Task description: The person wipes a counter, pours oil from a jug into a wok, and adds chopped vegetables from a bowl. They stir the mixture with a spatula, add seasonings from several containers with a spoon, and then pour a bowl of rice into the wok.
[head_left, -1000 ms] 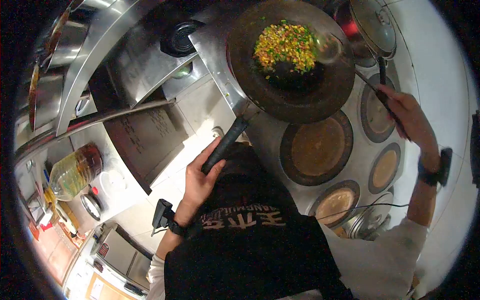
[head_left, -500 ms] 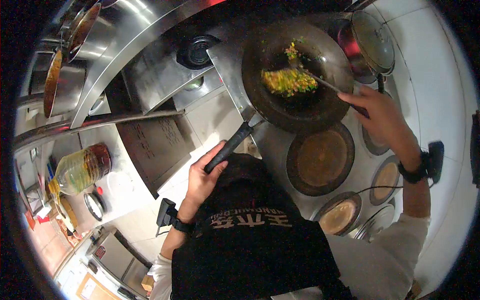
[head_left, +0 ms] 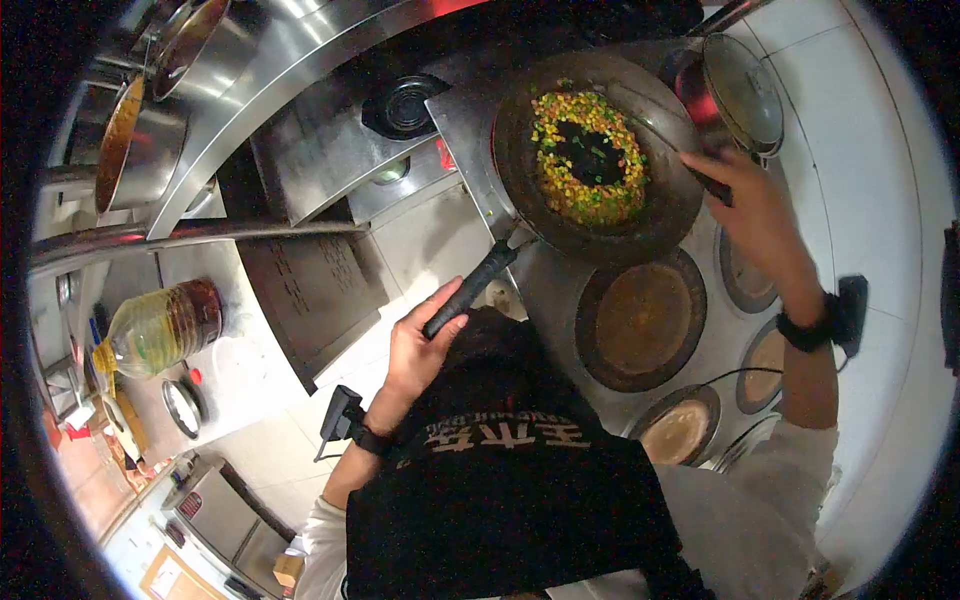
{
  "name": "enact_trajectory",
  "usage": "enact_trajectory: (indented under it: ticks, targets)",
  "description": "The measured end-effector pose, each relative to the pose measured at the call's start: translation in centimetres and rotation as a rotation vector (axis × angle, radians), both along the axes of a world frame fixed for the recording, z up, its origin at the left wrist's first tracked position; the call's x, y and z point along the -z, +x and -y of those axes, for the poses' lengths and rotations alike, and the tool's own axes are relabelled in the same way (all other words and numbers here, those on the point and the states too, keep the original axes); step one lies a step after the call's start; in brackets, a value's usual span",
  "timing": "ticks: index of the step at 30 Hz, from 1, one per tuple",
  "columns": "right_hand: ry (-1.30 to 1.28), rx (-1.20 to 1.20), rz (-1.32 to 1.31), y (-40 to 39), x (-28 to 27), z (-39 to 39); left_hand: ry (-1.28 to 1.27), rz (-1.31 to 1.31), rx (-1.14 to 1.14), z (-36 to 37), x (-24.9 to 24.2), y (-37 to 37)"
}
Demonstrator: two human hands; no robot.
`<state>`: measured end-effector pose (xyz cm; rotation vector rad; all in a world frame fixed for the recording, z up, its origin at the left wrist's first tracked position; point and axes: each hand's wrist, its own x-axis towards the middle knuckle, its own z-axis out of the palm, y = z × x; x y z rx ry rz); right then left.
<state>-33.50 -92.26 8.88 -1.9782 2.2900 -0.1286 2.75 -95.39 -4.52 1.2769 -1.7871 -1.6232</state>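
My left hand (head_left: 425, 345) is wrapped round the black handle (head_left: 475, 288) of a dark wok (head_left: 520, 200). Inside the wok, diced yellow, green and reddish food (head_left: 615, 203) lies in a ring, with a few green bits on the dark bottom in its middle. My right hand (head_left: 755, 215), at the wok's right side, grips the dark handle of a long-handled cooking utensil (head_left: 655, 132). Its thin shaft reaches over the wok toward the upper right of the food ring. The shape of its head cannot be made out.
A lidded red pot (head_left: 745, 95) stands right of the wok. Round dark-rimmed burner plates (head_left: 640, 315) lie below it. On the left are a large oil bottle (head_left: 155, 330), steel pots (head_left: 140, 145) on a shelf, and a black dish (head_left: 405, 105) on the counter.
The food has spread from a heap into a ring. The wok has shifted slightly right and its handle with my left hand slightly up and right. The utensil has lifted away from the heap.
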Motion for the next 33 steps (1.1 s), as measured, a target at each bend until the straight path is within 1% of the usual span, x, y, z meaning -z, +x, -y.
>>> enact_trajectory:
  ticks: [1, 3, 4, 6, 8, 10, 12, 13, 15, 16, 18, 20, 21, 22, 23, 24, 25, 27, 28, 29, 30, 31, 32, 33]
  targets:
    - [-0.003, 0.005, 0.001, 0.3, 0.2, -0.2, -0.029, 0.012, 0.001, -0.1, 0.0, 0.0]
    - [0.129, -0.053, 0.034, 0.8, 0.1, -0.7, -0.020, 0.008, -0.002, -0.1, -0.1, 0.0]
    - [0.127, -0.054, 0.031, 0.9, -0.8, -1.1, -0.009, 0.004, -0.009, -0.1, -0.1, -0.1]
    - [0.367, -0.022, 0.139, 0.8, -4.1, -2.5, -0.016, 0.001, -0.005, 0.0, 0.2, 0.1]
    - [0.400, -0.029, 0.157, 0.4, -6.0, -4.8, -0.021, 0.003, -0.001, 0.0, 0.5, 0.1]
    - [0.430, -0.034, 0.178, 0.6, -6.1, -5.8, 0.038, -0.042, -0.027, -0.1, 0.5, -0.3]
    - [0.348, 0.015, 0.093, 1.0, -4.0, -6.3, 0.017, -0.035, -0.020, -0.2, 0.1, -0.7]
    - [0.342, 0.010, 0.092, 0.9, -3.0, -6.0, 0.002, -0.025, -0.011, -0.3, -0.1, -0.9]
    - [0.154, 0.114, 0.156, 0.5, -0.8, -4.8, 0.020, -0.018, -0.025, -0.1, -0.2, -1.0]
    - [0.147, 0.107, 0.159, 1.0, -0.3, -4.6, 0.045, -0.013, -0.033, 0.0, -0.2, -1.0]
    - [0.052, 0.086, -0.119, 2.4, 0.5, -3.8, -0.011, -0.017, -0.015, -0.2, 0.3, -1.0]
    - [0.079, 0.163, 0.182, 2.3, 2.9, -4.4, -0.079, -0.013, 0.043, -0.3, 1.3, -0.6]
    - [0.067, 0.160, 0.235, 1.8, 4.9, -5.2, -0.064, 0.093, 0.077, -0.4, 2.1, -0.3]
    - [0.057, 0.127, 0.304, 0.9, 7.3, -6.0, -0.150, 0.097, 0.086, -0.5, 2.6, -0.3]
    - [0.070, 0.083, 0.130, 0.6, 9.4, -6.7, -0.135, 0.213, 0.140, -0.2, 1.2, -0.1]
    - [0.103, 0.112, 0.124, -1.1, 11.8, -8.2, -0.180, 0.122, 0.146, -0.4, 1.7, 0.1]
    - [0.081, 0.057, 0.157, -0.8, 11.1, -7.9, -0.217, 0.086, 0.083, -0.7, 1.3, 0.5]
    - [-0.223, 0.012, 0.144, -1.3, 12.7, -8.7, -0.209, 0.066, -0.092, -1.1, -0.4, 2.8]
    - [-0.225, -0.020, 0.160, 0.6, 11.4, -8.1, -0.213, 0.047, -0.174, -1.6, -1.1, 4.2]
    - [-0.354, -0.063, 0.183, 2.6, 10.3, -8.2, -0.177, 0.027, -0.352, -1.9, -0.1, 6.4]
    - [-0.493, -0.086, 0.190, 4.6, 9.0, -8.5, -0.147, -0.014, -0.509, -1.6, 2.1, 8.8]
    - [-0.497, -0.106, 0.194, 6.9, 7.8, -8.5, -0.167, -0.052, -0.718, -1.9, 3.9, 11.7]
    - [-0.494, -0.192, 0.264, 9.3, 6.8, -8.9, -0.191, -0.102, -0.914, -2.1, 5.4, 14.7]
    - [-0.492, -0.280, 0.332, 11.9, 6.0, -9.1, -0.148, -0.127, -1.067, -2.3, 5.6, 17.8]
